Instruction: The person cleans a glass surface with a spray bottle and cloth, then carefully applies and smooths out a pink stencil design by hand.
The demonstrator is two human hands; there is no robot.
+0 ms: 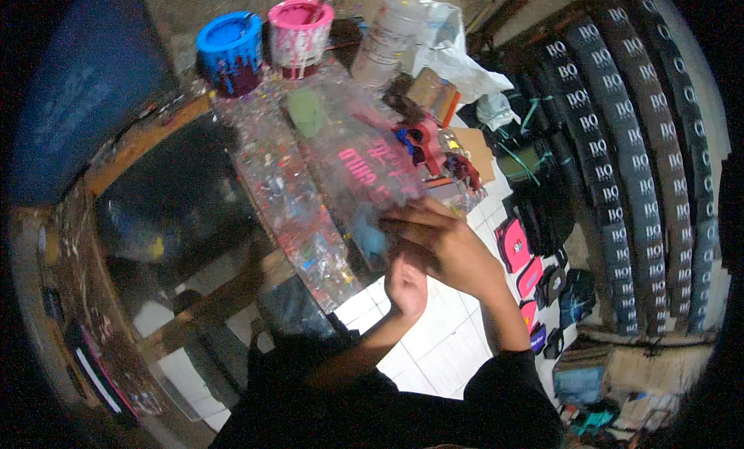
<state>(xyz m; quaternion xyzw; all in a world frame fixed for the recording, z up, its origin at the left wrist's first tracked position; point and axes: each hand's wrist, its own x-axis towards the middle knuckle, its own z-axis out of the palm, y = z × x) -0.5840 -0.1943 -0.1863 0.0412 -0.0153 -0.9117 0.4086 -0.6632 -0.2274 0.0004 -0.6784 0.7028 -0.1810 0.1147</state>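
My right hand (453,240) reaches over a grey sheet-like panel (325,150) with pink printed lettering, its fingers pointing left and smeared by motion. Just below it is my left hand (407,284), with the thumb side showing and the fingers mostly hidden behind the right hand. Whether either hand holds anything cannot be made out. A light blue patch (368,230) lies on the panel beside the hands, and a green patch (306,112) is at its far end. The panel rests on a paint-spattered board (291,208).
A blue paint bucket (231,52) and a pink one (301,36) stand at the far end. Beside them are a cloudy plastic container (390,38) and white plastic bag (457,57). Paint-stained tools (425,148) lie right of the panel. Rows of dark printed straps (612,170) fill the right.
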